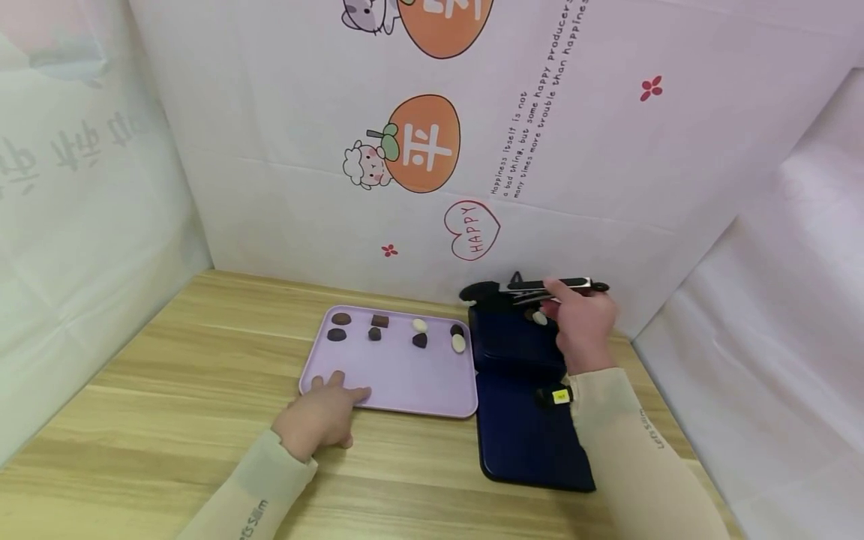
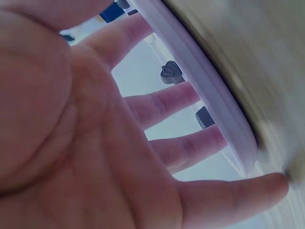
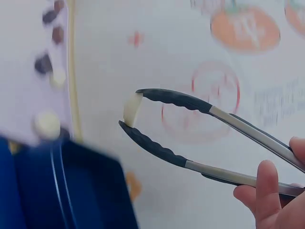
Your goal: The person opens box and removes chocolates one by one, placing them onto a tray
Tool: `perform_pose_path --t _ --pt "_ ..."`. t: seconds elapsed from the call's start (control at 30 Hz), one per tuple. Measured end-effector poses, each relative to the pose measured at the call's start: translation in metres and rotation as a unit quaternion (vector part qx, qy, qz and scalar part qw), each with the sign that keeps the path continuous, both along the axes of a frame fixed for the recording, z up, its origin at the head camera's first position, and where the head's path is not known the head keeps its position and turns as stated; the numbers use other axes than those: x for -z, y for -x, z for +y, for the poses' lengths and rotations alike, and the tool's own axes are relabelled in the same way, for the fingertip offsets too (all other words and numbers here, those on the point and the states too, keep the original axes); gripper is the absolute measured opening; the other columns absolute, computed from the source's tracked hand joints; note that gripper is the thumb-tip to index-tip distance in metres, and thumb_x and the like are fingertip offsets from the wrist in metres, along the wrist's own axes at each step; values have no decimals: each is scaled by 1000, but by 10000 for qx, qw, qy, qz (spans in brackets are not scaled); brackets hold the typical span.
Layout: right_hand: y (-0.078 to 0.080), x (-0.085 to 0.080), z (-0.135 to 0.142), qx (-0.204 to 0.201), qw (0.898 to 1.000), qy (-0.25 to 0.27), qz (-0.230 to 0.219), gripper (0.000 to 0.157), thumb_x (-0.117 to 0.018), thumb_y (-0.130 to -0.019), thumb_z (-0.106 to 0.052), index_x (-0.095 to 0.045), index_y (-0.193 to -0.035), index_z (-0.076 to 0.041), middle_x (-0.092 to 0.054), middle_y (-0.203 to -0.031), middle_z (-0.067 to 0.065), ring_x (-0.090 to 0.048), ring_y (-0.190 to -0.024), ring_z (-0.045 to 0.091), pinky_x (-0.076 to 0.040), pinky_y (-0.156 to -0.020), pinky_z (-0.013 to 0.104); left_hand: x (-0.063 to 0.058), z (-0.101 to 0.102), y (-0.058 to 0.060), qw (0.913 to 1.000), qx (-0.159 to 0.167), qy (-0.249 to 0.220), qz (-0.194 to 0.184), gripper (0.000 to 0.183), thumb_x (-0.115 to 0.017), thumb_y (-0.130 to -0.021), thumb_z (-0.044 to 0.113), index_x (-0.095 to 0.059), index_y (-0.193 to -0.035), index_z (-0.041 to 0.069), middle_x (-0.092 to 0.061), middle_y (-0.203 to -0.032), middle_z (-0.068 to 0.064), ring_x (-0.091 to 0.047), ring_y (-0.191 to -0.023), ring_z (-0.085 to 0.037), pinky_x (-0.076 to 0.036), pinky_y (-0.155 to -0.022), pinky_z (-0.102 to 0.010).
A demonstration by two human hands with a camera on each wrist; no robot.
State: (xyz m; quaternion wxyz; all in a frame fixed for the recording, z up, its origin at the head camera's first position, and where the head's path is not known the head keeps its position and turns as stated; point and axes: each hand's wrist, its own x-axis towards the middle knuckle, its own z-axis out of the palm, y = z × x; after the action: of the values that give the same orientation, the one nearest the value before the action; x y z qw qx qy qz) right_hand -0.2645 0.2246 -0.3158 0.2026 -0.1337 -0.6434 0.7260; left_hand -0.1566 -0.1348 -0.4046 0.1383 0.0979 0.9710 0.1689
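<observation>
My right hand grips a pair of tongs with black tips and metal arms, held above the rear part of a dark blue box. Pinched between the tips in the right wrist view is a pale cream chocolate. Inside the box, below the tongs, lies a white chocolate. My left hand rests at the front left edge of a lilac tray, its fingers spread over the rim. On the tray, several dark and white chocolates, one a white oval, stand in pairs.
The tray and box stand close beside each other on a wood-grain table. Behind them rises a white printed sheet; white cloth hangs at both sides. A small black object with a yellow label is at my right wrist.
</observation>
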Motion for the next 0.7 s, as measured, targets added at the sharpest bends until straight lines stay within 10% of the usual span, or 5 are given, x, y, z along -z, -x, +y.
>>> perform_pose_path --t 0.7 --pt "-31 35 -173 -1299 9737 -1736 699 24 -84 -80 -21 -65 -87 -10 -67 -82 8 -69 -69 32 -60 -58 38 6 -1 4 9995 92 196 -215 85 -89 -69 19 -54 -146 23 -27 -155 -28 -24 -136 -56 -39 -84 -80"
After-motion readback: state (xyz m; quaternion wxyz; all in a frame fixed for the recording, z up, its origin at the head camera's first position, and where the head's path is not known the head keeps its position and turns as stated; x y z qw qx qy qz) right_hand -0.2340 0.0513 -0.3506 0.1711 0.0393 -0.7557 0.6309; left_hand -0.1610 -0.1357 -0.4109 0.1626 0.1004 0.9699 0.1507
